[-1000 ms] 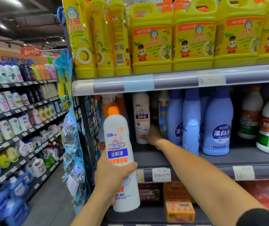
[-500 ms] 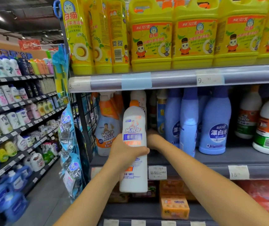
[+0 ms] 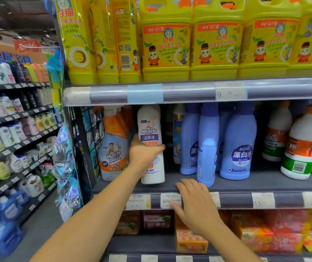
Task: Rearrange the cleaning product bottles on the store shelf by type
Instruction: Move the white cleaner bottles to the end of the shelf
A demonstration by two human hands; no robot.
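Head view: left hand gripped the white Mr Muscle bottle round its middle, centre frame, upright at the front of the middle shelf. Right hand lay flat, fingers loosely spread, on the price rail below. Risk, as judged: base near the lip, might topple forward on release. Orange spray bottle crowded its left; blue bleach bottles stood to its right.

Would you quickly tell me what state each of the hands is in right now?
Left hand: closed around the white Mr Muscle bottle.
Right hand: open, resting on the shelf edge, holding nothing.
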